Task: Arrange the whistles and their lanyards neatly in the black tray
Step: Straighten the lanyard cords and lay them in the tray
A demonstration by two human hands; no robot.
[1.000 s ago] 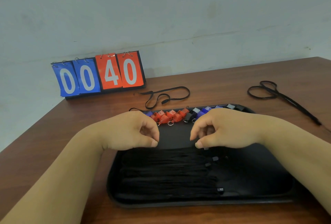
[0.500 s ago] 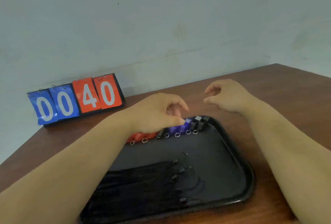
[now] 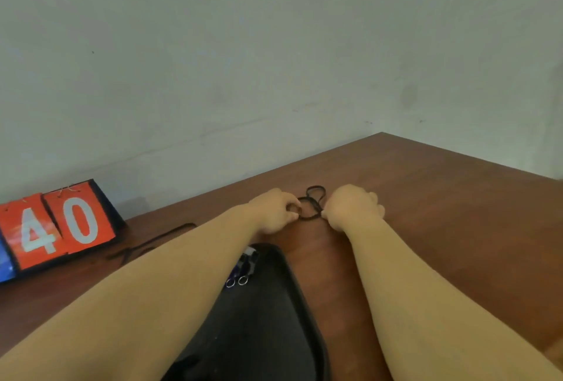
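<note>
A looped black lanyard (image 3: 313, 204) lies on the brown table beyond the tray's far right corner. My left hand (image 3: 275, 209) pinches its left loop and my right hand (image 3: 350, 208) pinches its right end, both resting on the table. The black tray (image 3: 292, 295) sits below them, mostly hidden by my left forearm. At its far edge a few whistles (image 3: 245, 265) with metal rings peek out. A second black lanyard (image 3: 152, 245) lies on the table left of the tray.
An orange and blue flip scoreboard (image 3: 58, 228) reading 40 stands at the left against the wall. The table's far right corner (image 3: 382, 133) meets the grey wall. Bare brown tabletop (image 3: 457, 213) stretches right of my right arm.
My view swung right. Both hands left the tray and reached out to the lanyard on the table beyond its right corner, taking hold of it.
</note>
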